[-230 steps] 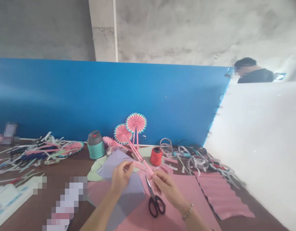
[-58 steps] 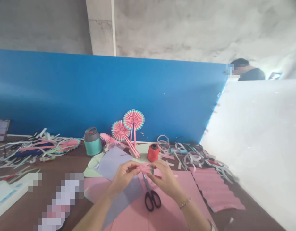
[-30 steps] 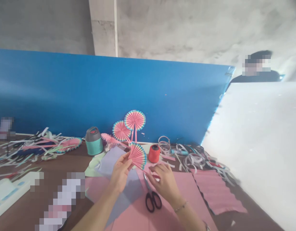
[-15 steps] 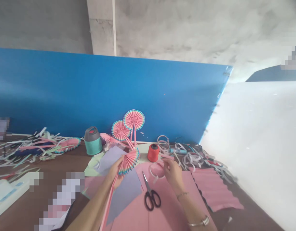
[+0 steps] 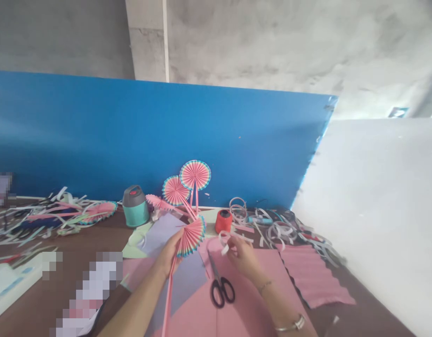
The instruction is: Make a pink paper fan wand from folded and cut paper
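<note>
My left hand (image 5: 172, 255) grips a half-spread pleated paper fan (image 5: 192, 238), pink with a rainbow-striped edge. A long pink paper strip (image 5: 168, 295) hangs from the fan toward the front edge of the view. Pinched in the fingers of my right hand (image 5: 242, 255) is a curled white strip (image 5: 223, 238), lifted above the pink sheets. Between my hands, black-handled scissors (image 5: 221, 288) lie on pink paper (image 5: 251, 297), blades pointing away from me. Just beyond the right hand stands a red spool (image 5: 223, 222).
Finished round fans (image 5: 195, 175) lean against the blue partition (image 5: 96, 135). A teal and grey container (image 5: 135, 206) stands left of them. Tangled strips (image 5: 282, 231) lie at right, beside a corrugated pink sheet (image 5: 316, 276). More strips and a fan (image 5: 99, 212) lie at left.
My right hand has moved left and the curled white strip has come up off the paper with it. The fan in my left hand has shifted slightly to the right.
</note>
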`<control>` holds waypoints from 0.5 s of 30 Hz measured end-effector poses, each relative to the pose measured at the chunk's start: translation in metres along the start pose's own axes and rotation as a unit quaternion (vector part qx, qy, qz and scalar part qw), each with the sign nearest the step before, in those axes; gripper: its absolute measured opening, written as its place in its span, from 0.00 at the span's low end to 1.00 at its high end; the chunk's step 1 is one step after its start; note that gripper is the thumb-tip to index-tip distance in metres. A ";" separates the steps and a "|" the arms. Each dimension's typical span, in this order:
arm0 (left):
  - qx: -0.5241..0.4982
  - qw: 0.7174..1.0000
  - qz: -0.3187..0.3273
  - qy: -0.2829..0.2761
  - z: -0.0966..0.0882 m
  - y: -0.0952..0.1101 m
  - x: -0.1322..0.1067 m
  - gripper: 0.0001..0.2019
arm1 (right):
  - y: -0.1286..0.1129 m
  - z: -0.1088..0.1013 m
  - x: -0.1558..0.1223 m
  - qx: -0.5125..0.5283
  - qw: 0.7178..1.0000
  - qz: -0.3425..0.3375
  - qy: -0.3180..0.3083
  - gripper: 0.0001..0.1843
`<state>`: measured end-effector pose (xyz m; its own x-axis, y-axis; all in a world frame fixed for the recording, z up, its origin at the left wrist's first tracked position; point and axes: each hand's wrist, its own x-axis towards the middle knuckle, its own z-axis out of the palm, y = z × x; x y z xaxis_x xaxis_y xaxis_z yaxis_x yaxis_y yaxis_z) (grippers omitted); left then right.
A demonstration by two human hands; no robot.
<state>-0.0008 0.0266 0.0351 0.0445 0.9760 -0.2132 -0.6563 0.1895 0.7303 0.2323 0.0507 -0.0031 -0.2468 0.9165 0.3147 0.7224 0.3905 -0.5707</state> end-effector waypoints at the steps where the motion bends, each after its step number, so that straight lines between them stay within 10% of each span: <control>1: -0.009 1.000 0.003 -0.008 0.000 0.000 -0.001 0.14 | -0.004 -0.001 0.001 0.061 0.998 0.008 -0.008 0.05; 9: -0.040 0.999 0.008 -0.029 -0.001 -0.002 -0.003 0.13 | -0.021 0.005 -0.002 0.372 0.928 0.016 0.008 0.34; 15: -0.046 0.997 -0.053 -0.039 -0.014 -0.011 0.003 0.13 | -0.027 -0.002 -0.003 0.446 0.895 0.010 -0.018 0.34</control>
<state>-0.0038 0.0262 0.0167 0.1738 0.9572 -0.2315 -0.7112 0.2846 0.6427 0.2153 0.0372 0.0127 -0.2716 0.9200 0.2825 -0.0731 0.2730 -0.9592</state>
